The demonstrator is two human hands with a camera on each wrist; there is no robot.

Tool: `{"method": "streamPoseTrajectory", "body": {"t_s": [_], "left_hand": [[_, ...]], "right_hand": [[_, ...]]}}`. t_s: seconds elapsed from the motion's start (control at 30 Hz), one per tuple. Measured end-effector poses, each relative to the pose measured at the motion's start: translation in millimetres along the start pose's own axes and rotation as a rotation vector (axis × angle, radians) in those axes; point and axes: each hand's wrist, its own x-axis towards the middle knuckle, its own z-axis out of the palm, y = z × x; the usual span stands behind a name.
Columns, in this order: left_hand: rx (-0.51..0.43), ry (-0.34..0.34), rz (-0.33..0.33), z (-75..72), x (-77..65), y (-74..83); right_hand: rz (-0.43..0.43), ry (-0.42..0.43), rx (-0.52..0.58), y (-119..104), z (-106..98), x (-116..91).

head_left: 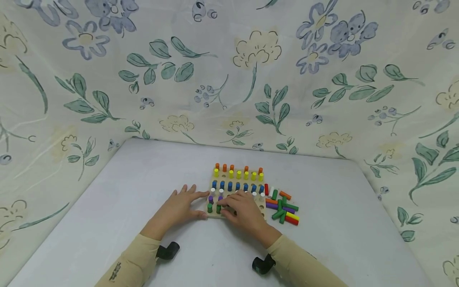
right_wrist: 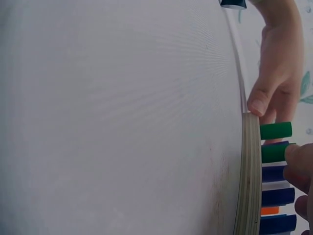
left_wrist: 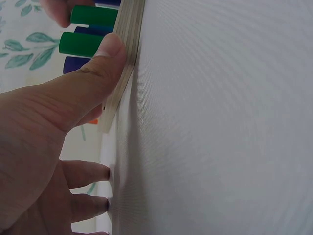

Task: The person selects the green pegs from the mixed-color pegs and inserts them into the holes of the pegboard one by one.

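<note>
A wooden pegboard (right_wrist: 251, 181) lies on the table, with rows of orange, yellow, blue, white and purple pegs and a green front row. My left hand (head_left: 179, 211) rests at its left side, thumb and index finger touching the edge; the other fingers spread onto the table. At the front left corner a green peg (head_left: 209, 208) stands upright. Beside it, my right hand (head_left: 245, 209) pinches a second green peg (right_wrist: 274, 153), which sits at the board in the right wrist view. The right hand covers part of the front rows.
Right of the board lies a loose pile of pegs, among them a green peg (head_left: 277, 215), a purple peg (head_left: 288, 210) and a red peg (head_left: 292, 221). White cloth covers the table (head_left: 333, 223). A flowered curtain (head_left: 215, 79) hangs behind.
</note>
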Motion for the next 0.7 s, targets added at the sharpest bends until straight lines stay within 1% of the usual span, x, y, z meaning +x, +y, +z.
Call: {"method": "streamPoseTrajectory", "body": {"t_s": [0.23,0.43,0.7], "left_hand": [[-0.013,-0.007,-0.011,-0.2,-0.7,1.1],[-0.009,-0.003,-0.004,-0.4,-0.4,0.7],[0.004,0.007,0.013,-0.2,-0.9,0.2]], "right_hand": [[-0.005,0.008,0.010,0.9,-0.6,-2.6],[0.005,0.011,-0.014,1.4,-2.6,-4.2],[-0.012,0.052,-0.014,5.5,-2.1,-8.4]]}}
